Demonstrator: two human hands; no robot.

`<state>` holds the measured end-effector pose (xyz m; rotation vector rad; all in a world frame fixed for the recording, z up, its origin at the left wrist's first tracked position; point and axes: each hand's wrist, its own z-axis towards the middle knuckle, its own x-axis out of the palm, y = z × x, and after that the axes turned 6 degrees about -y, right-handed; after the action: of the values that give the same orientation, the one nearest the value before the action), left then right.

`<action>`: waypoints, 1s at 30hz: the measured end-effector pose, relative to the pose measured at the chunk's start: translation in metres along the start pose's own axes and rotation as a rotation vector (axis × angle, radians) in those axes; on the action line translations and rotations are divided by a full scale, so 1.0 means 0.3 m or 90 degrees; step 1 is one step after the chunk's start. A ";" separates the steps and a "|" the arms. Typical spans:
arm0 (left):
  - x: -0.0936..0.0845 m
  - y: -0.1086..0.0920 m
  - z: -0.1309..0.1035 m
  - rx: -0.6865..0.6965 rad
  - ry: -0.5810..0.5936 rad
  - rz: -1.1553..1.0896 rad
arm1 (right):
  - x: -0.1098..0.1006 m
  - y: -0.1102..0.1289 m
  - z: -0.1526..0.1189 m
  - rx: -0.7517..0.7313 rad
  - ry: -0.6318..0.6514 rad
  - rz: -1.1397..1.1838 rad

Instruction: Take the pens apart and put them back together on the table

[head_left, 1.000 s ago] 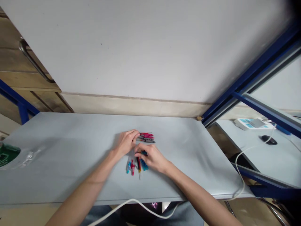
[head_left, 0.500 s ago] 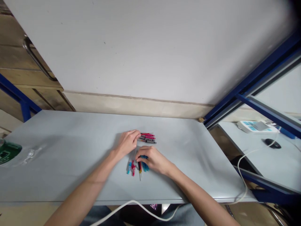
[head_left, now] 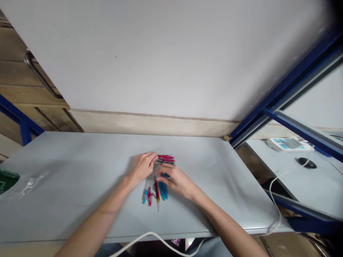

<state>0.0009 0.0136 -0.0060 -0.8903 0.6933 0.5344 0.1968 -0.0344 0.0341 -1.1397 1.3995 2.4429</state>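
My left hand (head_left: 144, 165) is on the table with its fingers curled round the left ends of a small row of pens. The row has pink-red pens (head_left: 166, 157) at the back and dark grey ones in front, partly behind my right hand. My right hand (head_left: 175, 178) hovers over blue pens (head_left: 163, 191), thumb and fingers apart, with a bit of blue showing between them. Left of those are a red-and-black pen piece (head_left: 157, 189) with a yellowish end, a short pink clear-ended piece (head_left: 150, 198) and a short light-blue piece (head_left: 145, 196).
A green-labelled clear bottle (head_left: 9, 181) lies at the left of the grey table (head_left: 80, 185). A white cable (head_left: 150, 233) crosses the front edge. Blue frame bars (head_left: 289, 85) rise at right, with a black mouse (head_left: 307, 163) and white power strip (head_left: 286, 144) beyond.
My right hand has opened its fingers and shifted slightly toward the grey pens, uncovering more of the blue pens. My left hand stays at the pen ends. The view has tilted slightly.
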 end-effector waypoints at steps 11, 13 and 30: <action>-0.003 -0.004 -0.001 -0.008 -0.006 0.011 | 0.023 -0.034 -0.024 0.198 -0.057 -0.170; -0.001 -0.003 -0.001 -0.006 -0.007 0.004 | 0.029 -0.032 -0.024 0.195 -0.062 -0.182; -0.004 -0.020 -0.003 0.001 -0.025 -0.003 | 0.012 -0.047 -0.015 0.235 -0.066 -0.128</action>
<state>0.0037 0.0095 -0.0024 -0.8780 0.6559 0.5454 0.2028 -0.0309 0.0207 -0.9966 1.5363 1.9718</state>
